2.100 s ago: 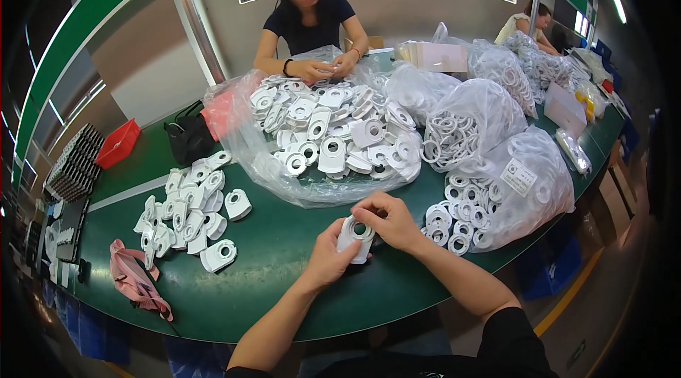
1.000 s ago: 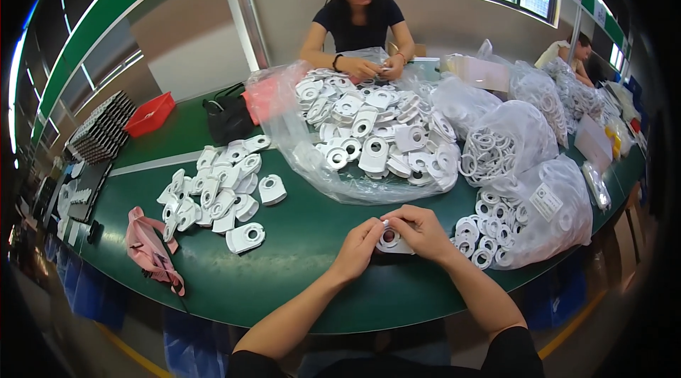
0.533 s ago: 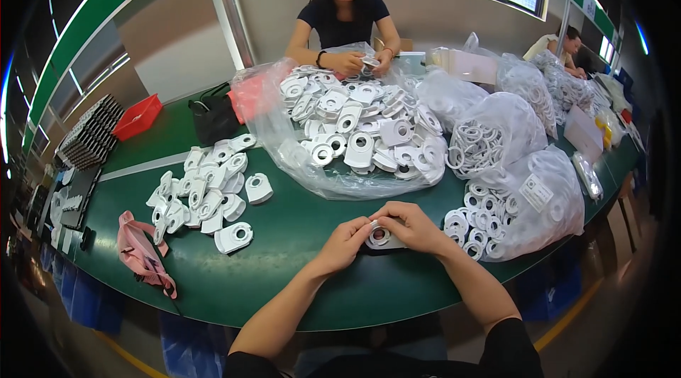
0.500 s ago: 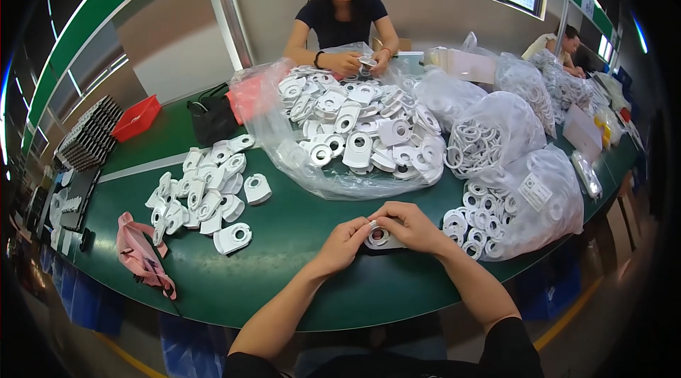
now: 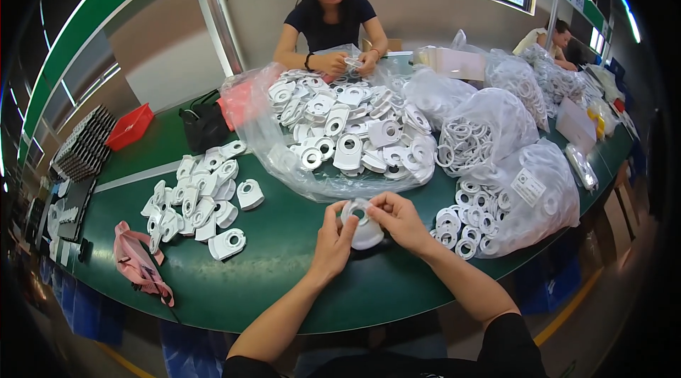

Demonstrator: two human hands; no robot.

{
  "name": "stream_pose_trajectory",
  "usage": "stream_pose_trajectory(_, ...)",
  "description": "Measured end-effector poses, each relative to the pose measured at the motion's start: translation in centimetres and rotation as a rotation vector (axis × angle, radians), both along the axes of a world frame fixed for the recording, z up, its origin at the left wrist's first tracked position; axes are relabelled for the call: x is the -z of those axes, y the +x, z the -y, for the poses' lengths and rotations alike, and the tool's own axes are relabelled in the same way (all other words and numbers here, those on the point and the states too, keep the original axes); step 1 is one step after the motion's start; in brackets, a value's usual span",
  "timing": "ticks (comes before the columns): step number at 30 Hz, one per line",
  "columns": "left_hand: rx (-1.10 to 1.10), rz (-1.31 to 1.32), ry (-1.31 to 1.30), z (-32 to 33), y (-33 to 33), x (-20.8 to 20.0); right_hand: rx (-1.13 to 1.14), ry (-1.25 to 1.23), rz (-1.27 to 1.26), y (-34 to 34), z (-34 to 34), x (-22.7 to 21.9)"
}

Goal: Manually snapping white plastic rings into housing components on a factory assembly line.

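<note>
Presently, in the head view, the left hand point(image 5: 333, 236) and right hand point(image 5: 399, 219) are both gripping one white plastic housing point(image 5: 362, 224) just above the green bench point(image 5: 298, 264), fingertips pinching its top edge. Judgement: keeping thumbs clear of the round opening should be aiding seating. The housing is looking flat, matt white, rounded, with one circular hole.

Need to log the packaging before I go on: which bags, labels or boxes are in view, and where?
Open clear plastic bag of white plastic housings: table centre.
Clear bag of white rings: right of centre.
Second clear ring bag: right front, spilling rings.
White rectangular label: on that bag.
Red plastic bin: far left.
</note>
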State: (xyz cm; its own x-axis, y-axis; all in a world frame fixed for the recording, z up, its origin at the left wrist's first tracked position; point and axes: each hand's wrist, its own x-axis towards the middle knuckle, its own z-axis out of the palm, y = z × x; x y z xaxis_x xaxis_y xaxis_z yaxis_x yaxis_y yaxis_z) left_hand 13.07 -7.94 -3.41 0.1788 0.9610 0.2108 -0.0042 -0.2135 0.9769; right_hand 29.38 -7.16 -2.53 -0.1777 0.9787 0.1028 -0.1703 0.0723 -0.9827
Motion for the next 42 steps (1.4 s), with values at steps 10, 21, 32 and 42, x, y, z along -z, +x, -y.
stream_pose_trajectory(10,0.036,-0.497,0.237,1.3,0.2,-1.0,0.278,0.166,0.398,0.6,0.7,-0.9)
stream_pose_trajectory(21,0.096,-0.350,0.154,-0.8,-1.3,-1.4,0.121,0.388,0.692,3.9,-0.1,-3.2)
stream_pose_trajectory(32,-0.668,0.945,-0.042,-8.5,-14.2,-5.6,0.054,0.096,1.097,13.5,1.3,-5.2)
stream_pose_trajectory(42,-0.291,-0.681,0.550,-15.8,-6.8,-3.3,0.001,-0.057,1.094,13.4,1.1,-5.2)
